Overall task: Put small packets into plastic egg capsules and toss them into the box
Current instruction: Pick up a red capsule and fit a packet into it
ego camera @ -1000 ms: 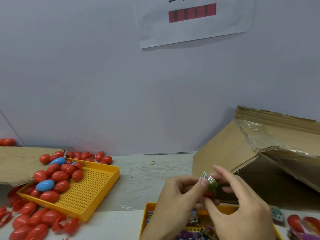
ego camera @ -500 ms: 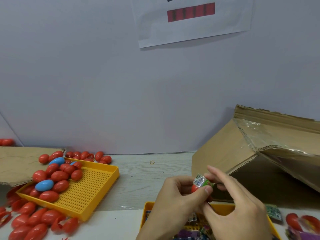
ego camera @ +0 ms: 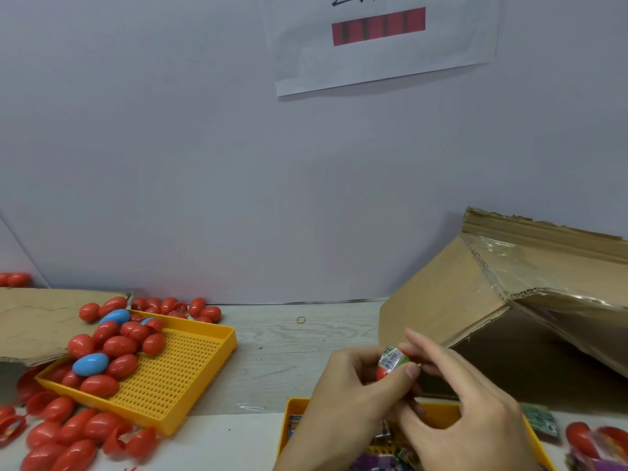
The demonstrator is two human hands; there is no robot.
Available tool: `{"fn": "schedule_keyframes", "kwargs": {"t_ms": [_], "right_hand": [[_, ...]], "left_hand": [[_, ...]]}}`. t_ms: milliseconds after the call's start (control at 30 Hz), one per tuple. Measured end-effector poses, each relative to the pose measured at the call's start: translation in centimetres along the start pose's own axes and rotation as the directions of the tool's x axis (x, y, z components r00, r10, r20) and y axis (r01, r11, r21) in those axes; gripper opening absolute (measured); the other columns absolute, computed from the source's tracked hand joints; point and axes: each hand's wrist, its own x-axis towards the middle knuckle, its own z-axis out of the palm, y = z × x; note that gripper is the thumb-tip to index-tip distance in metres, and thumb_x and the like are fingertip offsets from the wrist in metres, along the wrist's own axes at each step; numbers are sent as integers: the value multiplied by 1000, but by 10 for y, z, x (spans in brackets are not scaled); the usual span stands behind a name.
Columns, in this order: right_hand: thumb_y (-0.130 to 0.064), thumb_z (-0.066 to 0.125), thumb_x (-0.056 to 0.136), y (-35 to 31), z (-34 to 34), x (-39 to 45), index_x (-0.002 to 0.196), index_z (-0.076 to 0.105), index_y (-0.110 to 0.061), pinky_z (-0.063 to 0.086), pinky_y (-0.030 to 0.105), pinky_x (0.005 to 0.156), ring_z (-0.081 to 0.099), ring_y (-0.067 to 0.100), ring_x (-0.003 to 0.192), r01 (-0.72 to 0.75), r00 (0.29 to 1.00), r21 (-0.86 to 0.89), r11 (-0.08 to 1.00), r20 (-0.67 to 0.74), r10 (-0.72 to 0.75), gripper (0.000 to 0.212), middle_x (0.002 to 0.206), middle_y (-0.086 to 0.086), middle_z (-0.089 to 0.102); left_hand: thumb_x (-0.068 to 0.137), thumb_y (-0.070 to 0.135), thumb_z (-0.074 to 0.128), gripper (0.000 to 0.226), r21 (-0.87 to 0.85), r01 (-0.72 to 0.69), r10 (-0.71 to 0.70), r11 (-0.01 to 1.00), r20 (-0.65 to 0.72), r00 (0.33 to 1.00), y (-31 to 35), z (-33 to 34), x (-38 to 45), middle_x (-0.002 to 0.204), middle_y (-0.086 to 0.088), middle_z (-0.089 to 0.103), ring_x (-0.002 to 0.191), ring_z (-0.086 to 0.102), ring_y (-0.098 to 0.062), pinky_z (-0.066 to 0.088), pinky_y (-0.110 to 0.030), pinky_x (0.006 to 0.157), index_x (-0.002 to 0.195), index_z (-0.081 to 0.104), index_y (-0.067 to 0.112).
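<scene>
My left hand (ego camera: 343, 399) grips a red egg capsule (ego camera: 383, 372) with a small shiny packet (ego camera: 392, 359) sticking out of its top. The fingers of my right hand (ego camera: 465, 406) press on the packet from the right. Both hands hover above a yellow tray (ego camera: 438, 414) of small packets at the bottom centre. A tilted cardboard box (ego camera: 475, 300) with its dark opening facing me stands just right of my hands.
A perforated yellow tray (ego camera: 190, 372) at the left holds several red capsules (ego camera: 119, 346) and blue capsules (ego camera: 90, 364); more red ones lie around it. A cardboard sheet (ego camera: 37, 321) lies far left. Red capsule halves (ego camera: 591, 436) sit bottom right. A rubber band (ego camera: 301, 320) lies mid-table.
The packet has gone deeper into the red capsule as my right fingers pushed it down. Both hands stayed in about the same place.
</scene>
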Motion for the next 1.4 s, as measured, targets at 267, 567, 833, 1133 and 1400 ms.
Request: {"fn": "schedule_keyframes", "kwargs": {"t_ms": [267, 567, 833, 1133, 1400], "right_hand": [[-4, 92, 50, 2, 0, 1, 116, 70, -24, 36, -3, 90, 58, -5, 104, 12, 1000, 9, 1000, -1, -12, 72, 106, -15, 70], [-2, 91, 50, 2, 0, 1, 112, 72, -22, 39, -2, 84, 58, -6, 100, -3, 998, 1, 1000, -57, 3, 68, 99, -14, 70], [-15, 93, 51, -1, 0, 0, 114, 71, -25, 40, -2, 85, 59, -3, 96, -19, 998, -1, 1000, -59, 19, 67, 101, -13, 70], [-12, 93, 49, 1, 0, 2, 112, 72, -19, 40, -3, 82, 58, -2, 93, -53, 997, -33, 998, -59, 51, 67, 97, -10, 70], [-1, 92, 43, 2, 0, 3, 109, 73, -16, 37, -4, 86, 57, 2, 95, -9, 1000, -90, 996, -26, 6, 70, 98, -5, 71]], "left_hand": [[80, 27, 73, 20, 27, 7, -7, 1000, 19, 1000, 3, -4, -3, 82, -11, 73, 79, 69, -24, 58, -46, 86, 94, 77, 13], [85, 28, 71, 15, -46, -32, 33, 998, 19, 999, -1, 2, 2, 85, -9, 75, 84, 73, -25, 57, -31, 75, 92, 78, 17], [90, 38, 58, 38, -237, 42, -37, 971, 24, 999, 0, 4, 3, 93, -24, 73, 81, 73, -28, 59, -31, 71, 92, 78, 5], [92, 43, 61, 34, -149, 22, -27, 989, -38, 999, -3, 9, 4, 98, -16, 75, 93, 73, -29, 60, -38, 79, 97, 78, 15], [91, 34, 62, 27, 33, -56, 59, 998, -94, 994, 3, 14, 3, 82, -21, 74, 76, 73, -28, 61, -38, 74, 90, 78, 12]]}}
